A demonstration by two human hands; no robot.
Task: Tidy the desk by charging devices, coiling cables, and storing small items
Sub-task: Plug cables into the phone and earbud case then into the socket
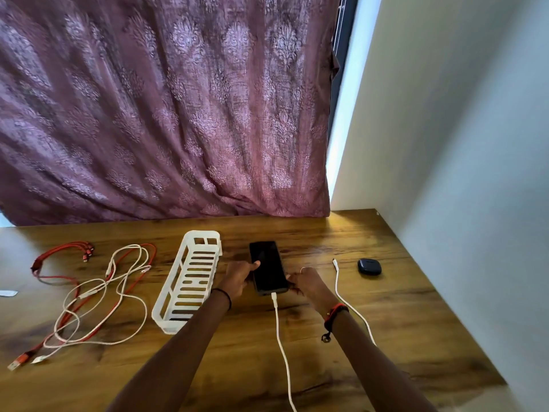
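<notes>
Two hands hold a dark phone (269,267) that lies on the wooden desk (386,337), with a white cable (279,331) plugged into its near end.

The left hand (237,278) grips the phone's left edge, thumb on the screen. The right hand (306,282) curls on its right edge, fingertips blurred and partly hidden. The white cable is cut off by the bottom border. Left of the phone lies a white basket (167,288); the left forearm hides its near corner, and inside it the slotted floor shows. Further left of the phone is a tangle of red and white cables (98,292). Right of the phone lie a second white cable (337,281) and, beyond it, a small dark case (369,266).
</notes>
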